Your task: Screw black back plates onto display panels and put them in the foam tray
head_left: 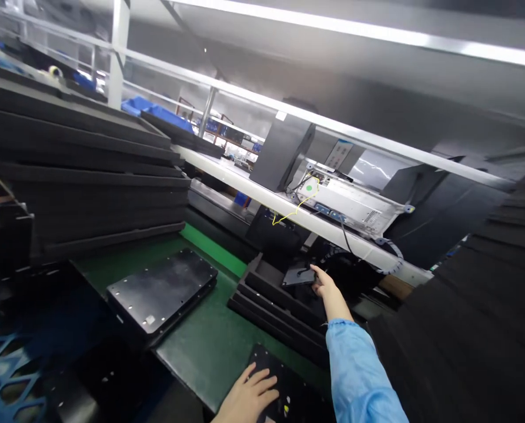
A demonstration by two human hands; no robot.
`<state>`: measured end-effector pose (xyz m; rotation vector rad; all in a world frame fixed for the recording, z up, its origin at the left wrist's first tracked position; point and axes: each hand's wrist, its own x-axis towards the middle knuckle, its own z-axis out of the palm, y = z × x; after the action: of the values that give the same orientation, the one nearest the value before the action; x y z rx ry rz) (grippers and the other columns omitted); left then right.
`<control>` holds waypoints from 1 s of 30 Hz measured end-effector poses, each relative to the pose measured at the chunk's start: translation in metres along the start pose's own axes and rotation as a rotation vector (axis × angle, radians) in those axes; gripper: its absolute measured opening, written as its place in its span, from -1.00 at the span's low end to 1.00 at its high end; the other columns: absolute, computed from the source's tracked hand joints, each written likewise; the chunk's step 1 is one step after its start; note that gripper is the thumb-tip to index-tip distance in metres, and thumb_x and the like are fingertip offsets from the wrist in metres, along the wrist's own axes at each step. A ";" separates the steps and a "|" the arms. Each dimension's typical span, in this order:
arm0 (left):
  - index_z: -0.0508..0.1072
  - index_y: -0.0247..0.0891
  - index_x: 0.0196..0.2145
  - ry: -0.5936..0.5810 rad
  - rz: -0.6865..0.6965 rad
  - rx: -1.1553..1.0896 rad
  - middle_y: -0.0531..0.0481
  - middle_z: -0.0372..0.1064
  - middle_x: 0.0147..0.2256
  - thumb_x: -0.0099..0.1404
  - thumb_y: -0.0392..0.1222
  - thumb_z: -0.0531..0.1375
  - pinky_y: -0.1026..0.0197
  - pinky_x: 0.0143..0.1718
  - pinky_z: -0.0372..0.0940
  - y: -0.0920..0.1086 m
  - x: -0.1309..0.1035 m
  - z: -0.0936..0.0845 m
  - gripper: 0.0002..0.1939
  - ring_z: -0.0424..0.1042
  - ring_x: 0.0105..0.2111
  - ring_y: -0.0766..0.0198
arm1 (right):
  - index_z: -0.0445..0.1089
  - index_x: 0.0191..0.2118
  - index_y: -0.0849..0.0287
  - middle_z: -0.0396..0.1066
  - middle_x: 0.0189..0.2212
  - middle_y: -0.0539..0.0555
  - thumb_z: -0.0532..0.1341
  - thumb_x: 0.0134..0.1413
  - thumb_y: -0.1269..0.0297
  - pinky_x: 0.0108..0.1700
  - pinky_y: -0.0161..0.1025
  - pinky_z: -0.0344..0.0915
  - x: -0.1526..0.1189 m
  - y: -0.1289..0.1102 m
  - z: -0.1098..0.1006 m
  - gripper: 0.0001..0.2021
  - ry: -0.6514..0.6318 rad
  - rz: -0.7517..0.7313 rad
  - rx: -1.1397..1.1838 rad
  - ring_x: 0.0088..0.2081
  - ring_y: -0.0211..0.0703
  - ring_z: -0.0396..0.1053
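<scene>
My left hand (250,396) lies with fingers spread on a flat black metal case (304,385) at the bottom of the view. Further out, my right hand (324,282), in a blue sleeve, pinches the edge of a small dark grey rectangular plate (296,277) with a dark strip or cord on top. The plate is above a stack of black foam trays (275,308). Another flat black case (165,288), with bright screws along its edges, sits to the left on the green work surface (204,346).
Tall stacks of black foam sheets stand at the left (94,200) and right. A white beam (262,197) crosses behind, bearing a white metal unit (354,205) with a yellow cable (295,212). Blue plastic grating (6,376) shows at the lower left.
</scene>
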<state>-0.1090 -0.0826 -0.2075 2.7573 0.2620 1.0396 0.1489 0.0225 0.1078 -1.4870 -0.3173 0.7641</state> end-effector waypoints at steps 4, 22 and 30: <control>0.51 0.00 0.25 0.106 0.098 0.160 0.13 0.54 0.25 0.54 0.32 0.18 0.13 0.36 0.33 -0.011 0.000 0.015 -0.48 0.55 0.22 0.16 | 0.43 -0.19 0.24 0.31 -0.49 -0.19 0.31 0.47 0.27 -0.69 -0.50 -0.17 0.002 -0.010 0.008 -0.83 -0.114 -0.071 0.016 -0.66 -0.54 -0.13; 0.58 0.05 0.21 0.326 0.306 0.469 0.22 0.50 0.29 0.52 0.35 0.18 0.26 0.30 0.35 -0.028 -0.009 0.030 -0.48 0.55 0.18 0.29 | 0.61 -0.09 0.19 0.65 -0.23 0.11 0.28 0.27 0.20 -0.56 -0.38 0.02 -0.021 0.094 -0.005 -0.77 -0.304 -0.468 -0.349 -0.61 -0.43 0.12; 0.56 0.05 0.24 0.251 0.139 0.370 0.15 0.54 0.25 0.53 0.26 0.18 0.12 0.30 0.40 -0.021 -0.023 0.054 -0.52 0.57 0.19 0.18 | 0.63 0.15 -0.10 0.68 0.06 0.11 0.32 0.21 0.05 0.13 0.03 0.45 -0.010 0.099 0.066 -0.59 -0.286 -0.756 -0.956 0.13 0.20 0.59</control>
<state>-0.0920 -0.0734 -0.2672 2.9970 0.3311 1.5158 0.0742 0.0579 0.0213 -1.9063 -1.5222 0.1707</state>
